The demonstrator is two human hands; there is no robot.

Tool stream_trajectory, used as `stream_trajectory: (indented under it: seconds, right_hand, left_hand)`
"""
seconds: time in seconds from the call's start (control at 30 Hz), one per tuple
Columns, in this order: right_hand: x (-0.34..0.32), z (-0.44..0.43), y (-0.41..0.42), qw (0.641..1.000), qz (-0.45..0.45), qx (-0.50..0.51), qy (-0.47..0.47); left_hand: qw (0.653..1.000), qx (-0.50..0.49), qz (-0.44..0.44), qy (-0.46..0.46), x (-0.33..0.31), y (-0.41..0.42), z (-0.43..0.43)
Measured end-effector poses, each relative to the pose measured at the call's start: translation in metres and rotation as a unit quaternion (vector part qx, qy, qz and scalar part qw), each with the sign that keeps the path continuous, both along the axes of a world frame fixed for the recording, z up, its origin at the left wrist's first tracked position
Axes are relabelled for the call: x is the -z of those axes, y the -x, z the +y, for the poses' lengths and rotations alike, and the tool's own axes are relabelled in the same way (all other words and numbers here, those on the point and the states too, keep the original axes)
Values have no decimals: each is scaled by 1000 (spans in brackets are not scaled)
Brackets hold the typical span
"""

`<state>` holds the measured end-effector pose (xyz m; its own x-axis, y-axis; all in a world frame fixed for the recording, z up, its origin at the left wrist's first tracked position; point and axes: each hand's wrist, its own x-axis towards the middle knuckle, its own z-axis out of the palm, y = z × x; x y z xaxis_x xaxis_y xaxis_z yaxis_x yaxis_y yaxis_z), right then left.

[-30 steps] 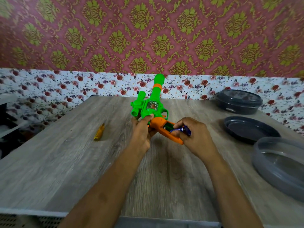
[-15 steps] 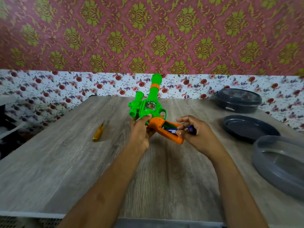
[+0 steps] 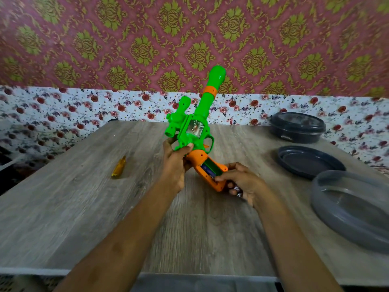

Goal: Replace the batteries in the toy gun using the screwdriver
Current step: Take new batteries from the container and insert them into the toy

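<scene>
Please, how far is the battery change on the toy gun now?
Done: the compartment in the grip stands open, one battery inside; the screwdriver lies on the table. In hand: the left hand holds the toy gun, the right hand pinches the grip's end with something small and dark in its fingers. Left: seating batteries, screwing the cover back.

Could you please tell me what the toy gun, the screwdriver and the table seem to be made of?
Toy gun: glossy moulded plastic, by its bright green and orange shells and highlights. Screwdriver: handle looks like translucent amber plastic; shaft too blurred to tell. Table: matte grey wood grain, possibly laminate rather than solid wood.
</scene>
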<state>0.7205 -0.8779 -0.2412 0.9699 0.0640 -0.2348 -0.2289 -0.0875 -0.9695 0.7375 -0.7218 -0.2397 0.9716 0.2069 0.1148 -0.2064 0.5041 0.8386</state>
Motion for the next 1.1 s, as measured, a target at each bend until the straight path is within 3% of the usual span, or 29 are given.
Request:
stream_trajectory:
  seconds: [0.43,0.57,0.73,1.03,1.1]
  right_hand:
    - [3,3,1,992,-67,-27,100]
    - [0,3,-1,999,-38,-21,24]
    - [-13,-6,-1,969,-5,53,-242]
    - [-9,-10,-2,923,-88,131,-352]
    - [-8,-10,-1,922,-119,142,-339]
  left_hand:
    - [997,-49,30,49,1,-5,-1]
    - [996,-53,33,68,0,-7,-1]
    - [995,-51,31,78,-1,-6,1]
    - [996,-43,34,72,-4,-4,0]
    - [996,-41,34,75,-4,-4,0]
